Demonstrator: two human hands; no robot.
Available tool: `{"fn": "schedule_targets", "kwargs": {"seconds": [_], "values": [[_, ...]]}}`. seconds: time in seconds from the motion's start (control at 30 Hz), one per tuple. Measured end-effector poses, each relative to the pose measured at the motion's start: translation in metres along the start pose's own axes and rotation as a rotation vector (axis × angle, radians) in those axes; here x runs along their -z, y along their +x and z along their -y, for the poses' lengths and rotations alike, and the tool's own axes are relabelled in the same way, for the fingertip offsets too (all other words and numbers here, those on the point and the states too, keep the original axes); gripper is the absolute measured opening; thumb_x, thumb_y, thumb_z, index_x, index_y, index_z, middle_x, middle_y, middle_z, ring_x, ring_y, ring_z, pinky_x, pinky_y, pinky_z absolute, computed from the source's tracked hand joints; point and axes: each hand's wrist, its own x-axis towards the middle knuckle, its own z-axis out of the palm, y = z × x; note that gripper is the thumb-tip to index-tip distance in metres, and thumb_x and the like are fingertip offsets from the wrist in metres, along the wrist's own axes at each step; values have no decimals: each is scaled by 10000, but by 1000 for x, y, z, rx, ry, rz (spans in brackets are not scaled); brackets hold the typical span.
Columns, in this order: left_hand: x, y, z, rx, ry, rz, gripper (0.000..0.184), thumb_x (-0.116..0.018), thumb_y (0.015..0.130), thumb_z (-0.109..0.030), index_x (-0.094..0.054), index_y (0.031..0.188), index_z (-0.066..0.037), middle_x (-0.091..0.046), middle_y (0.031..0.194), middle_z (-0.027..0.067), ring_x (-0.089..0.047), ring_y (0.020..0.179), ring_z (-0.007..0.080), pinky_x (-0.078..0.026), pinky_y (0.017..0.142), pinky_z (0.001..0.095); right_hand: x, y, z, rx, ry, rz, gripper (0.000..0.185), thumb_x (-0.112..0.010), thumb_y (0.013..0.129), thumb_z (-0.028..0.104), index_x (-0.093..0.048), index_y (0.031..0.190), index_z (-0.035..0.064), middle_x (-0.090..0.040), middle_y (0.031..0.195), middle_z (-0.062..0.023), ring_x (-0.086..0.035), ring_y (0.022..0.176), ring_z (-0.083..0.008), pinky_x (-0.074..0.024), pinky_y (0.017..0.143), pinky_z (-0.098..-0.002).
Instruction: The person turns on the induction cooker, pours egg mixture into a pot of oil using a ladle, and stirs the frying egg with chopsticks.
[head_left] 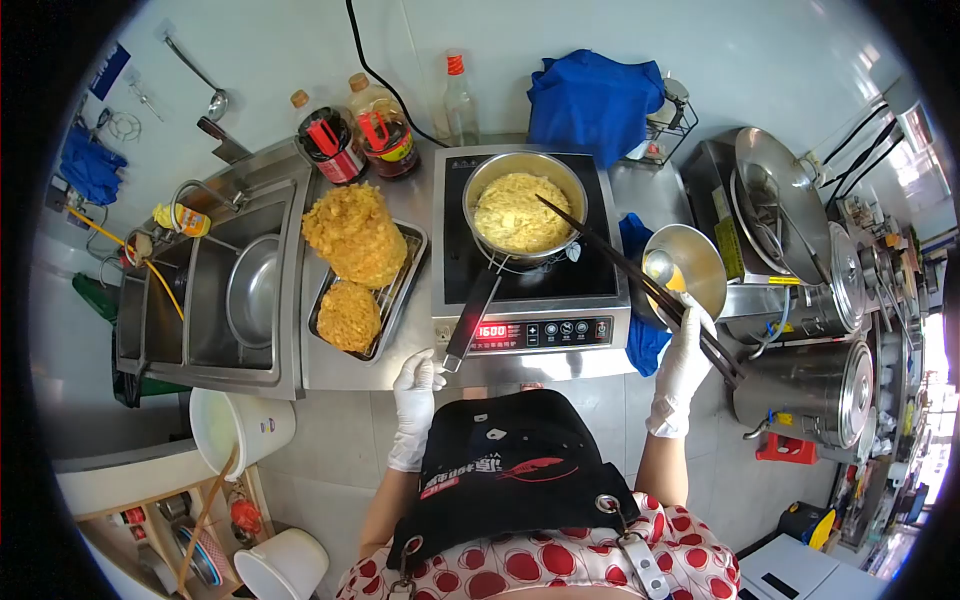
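Observation:
My right hand, in a white glove, is closed around long dark chopsticks. Their tips reach into a saucepan of yellow, egg-like food. A black handle slants from the pan toward me. Beside its end is my gloved left hand, fingers loosely bent and apart; whether they touch the handle is unclear. Under the pan is an induction cooker, its red display reading 1600. Right of the cooker, a metal bowl holds a ladle and some yellow liquid.
Golden fried pieces lie on a racked tray at the left, beside a sink. Bottles and a blue cloth stand behind. Large pots and a wok are at right. White buckets sit lower left.

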Motion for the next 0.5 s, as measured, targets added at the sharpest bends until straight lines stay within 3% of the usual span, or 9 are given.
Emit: {"fn": "schedule_targets", "kwargs": {"seconds": [0.2,0.5], "values": [[21,11,19,63,-62,3,212,-485,943,-145,-559,1089,-10,-620,785,54,-530,590,70,-444,547,195,-13,0,-2,-37,-13,7,284,-528,920,210,-576,1047,-40,-605,1020,-139,-609,915,-222,-506,824,-348],[21,19,5,105,-52,-19,217,-482,944,-152,-559,1088,-9,-625,790,57,-539,589,70,-446,537,191,-37,-1,8,-2,-87,-37,272,-548,909,188,-592,1032,-51,-610,1010,-139,-610,916,-204,-502,838,-329]]}}
